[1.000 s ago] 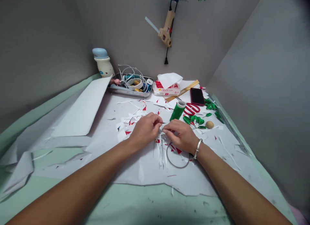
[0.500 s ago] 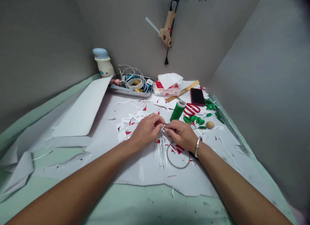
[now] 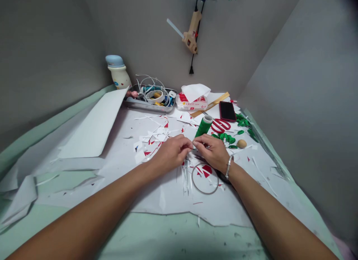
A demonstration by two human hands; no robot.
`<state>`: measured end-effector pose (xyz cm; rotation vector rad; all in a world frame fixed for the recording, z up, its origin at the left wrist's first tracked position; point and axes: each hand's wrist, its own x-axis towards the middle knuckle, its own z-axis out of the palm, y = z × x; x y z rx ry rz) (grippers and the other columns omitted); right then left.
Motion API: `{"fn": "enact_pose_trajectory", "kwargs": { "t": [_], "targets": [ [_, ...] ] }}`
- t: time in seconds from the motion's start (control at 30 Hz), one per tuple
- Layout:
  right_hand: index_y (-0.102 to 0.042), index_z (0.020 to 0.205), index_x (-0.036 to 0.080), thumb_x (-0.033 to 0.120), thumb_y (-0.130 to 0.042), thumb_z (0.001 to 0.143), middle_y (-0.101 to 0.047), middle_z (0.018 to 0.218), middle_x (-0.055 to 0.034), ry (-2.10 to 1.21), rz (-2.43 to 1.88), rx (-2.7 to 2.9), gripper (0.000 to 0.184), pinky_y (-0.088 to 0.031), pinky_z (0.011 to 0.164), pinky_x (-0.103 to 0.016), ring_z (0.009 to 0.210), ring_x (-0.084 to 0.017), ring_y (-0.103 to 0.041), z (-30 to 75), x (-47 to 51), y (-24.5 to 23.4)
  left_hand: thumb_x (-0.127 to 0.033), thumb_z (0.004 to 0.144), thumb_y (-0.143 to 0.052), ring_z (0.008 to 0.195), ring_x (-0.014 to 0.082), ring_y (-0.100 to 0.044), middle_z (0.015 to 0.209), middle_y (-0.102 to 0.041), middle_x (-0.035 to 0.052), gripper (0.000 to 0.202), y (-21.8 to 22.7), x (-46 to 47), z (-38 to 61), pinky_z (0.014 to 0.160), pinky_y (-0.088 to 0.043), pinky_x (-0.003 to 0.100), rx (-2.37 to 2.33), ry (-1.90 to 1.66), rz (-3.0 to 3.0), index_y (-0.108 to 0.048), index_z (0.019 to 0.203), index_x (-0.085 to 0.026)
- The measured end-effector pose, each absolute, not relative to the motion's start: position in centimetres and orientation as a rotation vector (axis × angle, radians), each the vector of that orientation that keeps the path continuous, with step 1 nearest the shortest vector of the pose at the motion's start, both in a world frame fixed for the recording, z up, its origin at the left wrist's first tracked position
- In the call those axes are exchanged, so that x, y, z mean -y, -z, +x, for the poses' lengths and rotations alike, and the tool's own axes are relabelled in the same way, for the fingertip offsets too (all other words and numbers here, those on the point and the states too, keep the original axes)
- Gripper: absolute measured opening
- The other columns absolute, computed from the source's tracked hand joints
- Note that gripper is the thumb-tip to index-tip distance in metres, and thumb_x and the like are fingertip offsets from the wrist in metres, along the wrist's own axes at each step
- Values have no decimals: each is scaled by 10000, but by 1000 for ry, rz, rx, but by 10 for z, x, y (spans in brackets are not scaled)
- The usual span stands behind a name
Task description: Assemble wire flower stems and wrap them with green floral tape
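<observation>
My left hand (image 3: pixel 171 152) and my right hand (image 3: pixel 213 152) meet fingertip to fingertip over white paper (image 3: pixel 173 193) on the table. Both are pinched closed on a small thin piece between them, too small to name. A silver bangle (image 3: pixel 228 166) is on my right wrist. Just below the hands lie thin wire pieces (image 3: pixel 187 178) and a wire ring (image 3: pixel 205 179) around red paper scraps. A roll of green tape (image 3: pixel 203 126) stands right behind the fingertips.
Red scissors (image 3: pixel 220 125), green leaf pieces (image 3: pixel 228 138), a phone (image 3: pixel 227 110), a tan bead (image 3: pixel 241 143), a tissue pack (image 3: pixel 192 99), a metal tray (image 3: pixel 149 103) of cables and a bottle (image 3: pixel 119 71) sit at the back. A glue gun (image 3: pixel 191 34) hangs on the wall.
Both hands stayed pinched together and crept slightly away from me, toward the green tape roll. Nothing else on the table moved.
</observation>
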<state>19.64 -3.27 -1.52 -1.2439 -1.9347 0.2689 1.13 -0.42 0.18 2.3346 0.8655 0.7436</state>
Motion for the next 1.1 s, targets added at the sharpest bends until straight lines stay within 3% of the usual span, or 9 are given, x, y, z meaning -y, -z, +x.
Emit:
{"fn": "enact_pose_trajectory", "kwargs": {
  "t": [0.3,0.53,0.9,1.1],
  "targets": [
    [-668,856,207,191,-537,856,-646,748,-23,-202,-1163,2178,132,-430,692,-277,724,-156,-557,188,40,15,-157,820,-476,798,174,-549,859,-599,35,133,-2,0,10,712,-427,309,-1087,-837,2300,-605,819,-191],
    [-664,832,190,212,-527,879,-620,711,-24,-154,-1197,1995,147,-421,686,-282,701,-156,-541,193,37,10,-110,806,-485,750,156,-534,805,-609,7,148,4,2,11,778,-401,329,-915,-728,2478,-604,823,-196],
    [-673,855,205,181,-548,850,-661,761,-19,-234,-1164,2168,127,-429,693,-267,734,-152,-572,190,40,17,-149,819,-491,807,165,-551,855,-605,32,125,-4,1,10,721,-429,301,-1060,-878,2264,-610,812,-187],
    [-662,849,188,210,-537,874,-640,740,-29,-124,-1145,2064,130,-420,701,-283,715,-156,-542,190,42,10,-118,815,-499,779,167,-556,815,-627,17,151,3,2,11,817,-397,362,-1005,-765,2474,-628,817,-198]
  ]
}}
